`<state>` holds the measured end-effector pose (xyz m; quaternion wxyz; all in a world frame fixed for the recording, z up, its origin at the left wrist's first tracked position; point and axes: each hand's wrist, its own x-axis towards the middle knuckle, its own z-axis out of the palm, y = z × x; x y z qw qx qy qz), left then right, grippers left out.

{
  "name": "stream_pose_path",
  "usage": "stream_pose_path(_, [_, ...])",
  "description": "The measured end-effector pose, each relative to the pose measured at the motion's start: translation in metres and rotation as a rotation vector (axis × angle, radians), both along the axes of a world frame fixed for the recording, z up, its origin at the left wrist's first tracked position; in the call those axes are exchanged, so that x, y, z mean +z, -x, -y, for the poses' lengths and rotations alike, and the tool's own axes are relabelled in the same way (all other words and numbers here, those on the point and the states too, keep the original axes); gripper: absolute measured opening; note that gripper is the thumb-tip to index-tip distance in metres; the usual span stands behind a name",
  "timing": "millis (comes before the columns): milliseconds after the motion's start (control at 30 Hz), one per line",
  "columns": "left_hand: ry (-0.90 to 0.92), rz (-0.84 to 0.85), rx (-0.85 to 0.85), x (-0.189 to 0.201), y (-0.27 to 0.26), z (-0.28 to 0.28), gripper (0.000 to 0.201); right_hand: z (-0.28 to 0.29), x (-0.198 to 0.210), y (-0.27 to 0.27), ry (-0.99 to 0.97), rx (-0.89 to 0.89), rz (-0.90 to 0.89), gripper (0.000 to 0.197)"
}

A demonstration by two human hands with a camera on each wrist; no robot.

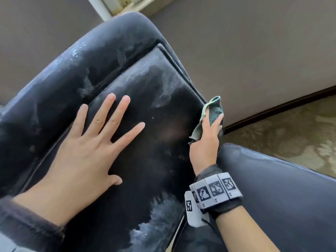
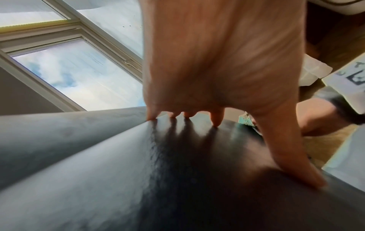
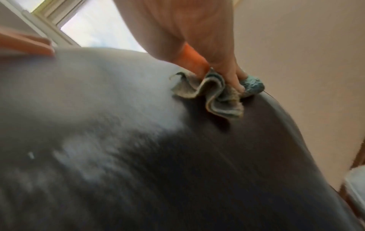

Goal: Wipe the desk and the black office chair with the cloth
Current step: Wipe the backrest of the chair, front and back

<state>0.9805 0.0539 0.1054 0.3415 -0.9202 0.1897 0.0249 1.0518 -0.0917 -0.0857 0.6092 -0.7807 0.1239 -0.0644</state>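
- In the head view, the person's left hand (image 1: 87, 151) is lying flat on the padded panel of the black office chair (image 1: 154, 99), fingers straight and spread, pointing toward one o'clock.
- The right hand (image 1: 206, 142) is grasping the cloth (image 1: 212, 113) at the panel's edge, at about three o'clock from the left hand; a marker band (image 1: 216, 191) is sitting on that wrist.
- Pale dusty smears are showing on the chair's upper roll at eleven o'clock and near the lower edge at six o'clock; only this view is taking in both patches at once.
- The left wrist view is showing what the head view cannot: the fingertips (image 2: 216, 120) touching the leather, with a window (image 2: 79, 75) and cloudy sky at ten o'clock.
- The right wrist view is showing the cloth bunched in folds, teal and beige, with fingers (image 3: 233, 78) curled round it and pressing it onto the chair's rim.
- The head view alone is showing patterned carpet (image 1: 291, 133) at three o'clock.
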Motion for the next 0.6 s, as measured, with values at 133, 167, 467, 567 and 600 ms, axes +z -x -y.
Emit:
stream_pose_path(133, [-0.007, 0.01, -0.012, -0.001, -0.003, -0.001, 0.137, -0.007, -0.046, 0.003, -0.019, -0.074, -0.001, 0.1])
stream_pose_path(167, [-0.004, 0.016, -0.007, -0.001, -0.002, -0.001, 0.137, -0.005, -0.056, 0.004, -0.072, -0.079, -0.066, 0.098])
stream_pose_path(467, [-0.014, 0.057, -0.008, -0.004, 0.003, 0.001, 0.137, 0.009, -0.028, 0.015, -0.09, -0.012, -0.013, 0.054])
stream_pose_path(567, [-0.025, 0.054, -0.017, -0.002, 0.003, 0.001, 0.136, -0.012, -0.011, 0.017, 0.126, 0.073, 0.297, 0.102])
stream_pose_path(600, [-0.034, 0.048, -0.018, -0.001, 0.003, 0.0, 0.136, -0.015, -0.009, 0.017, 0.152, 0.068, 0.316, 0.109])
